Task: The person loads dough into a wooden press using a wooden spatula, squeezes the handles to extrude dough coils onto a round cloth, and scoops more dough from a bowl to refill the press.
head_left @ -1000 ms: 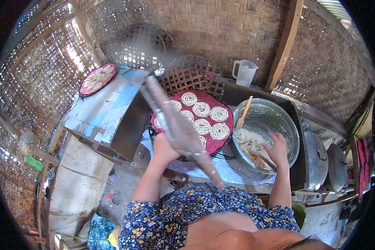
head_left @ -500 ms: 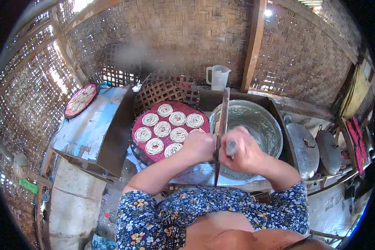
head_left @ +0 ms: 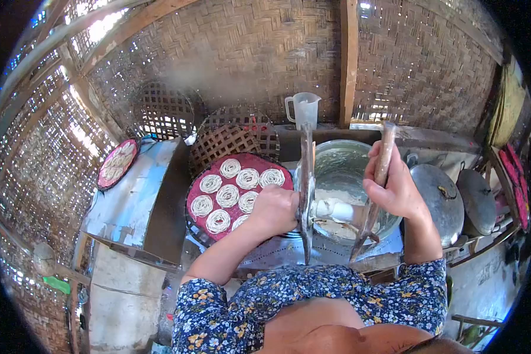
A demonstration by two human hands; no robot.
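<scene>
A hand noodle press is held in two parts above a metal basin (head_left: 360,147). My left hand (head_left: 274,209) is closed at the left wooden bar (head_left: 307,171), its fingers partly hidden. My right hand (head_left: 398,189) wraps round the right bar, the plunger handle (head_left: 386,154). Between the bars runs a pale plunger (head_left: 341,211) with white dough smeared on its left end. Whitish dough or batter (head_left: 334,196) shows in the basin below. Left of my left hand lies a round pink-lined tray (head_left: 256,163) bearing several coiled nests of white strands (head_left: 227,196).
A clear measuring jug (head_left: 306,109) stands behind the basin. Woven lattice trays (head_left: 224,138) lean at the back. Another tray of nests (head_left: 118,164) rests on a blue-white box (head_left: 130,194). Metal lids (head_left: 435,203) are at right, near a wooden post (head_left: 348,65).
My right hand has moved right and up, drawing the plunger handle away from the left bar. The plunger and the inside of the basin now show between them. My left hand stays near its place.
</scene>
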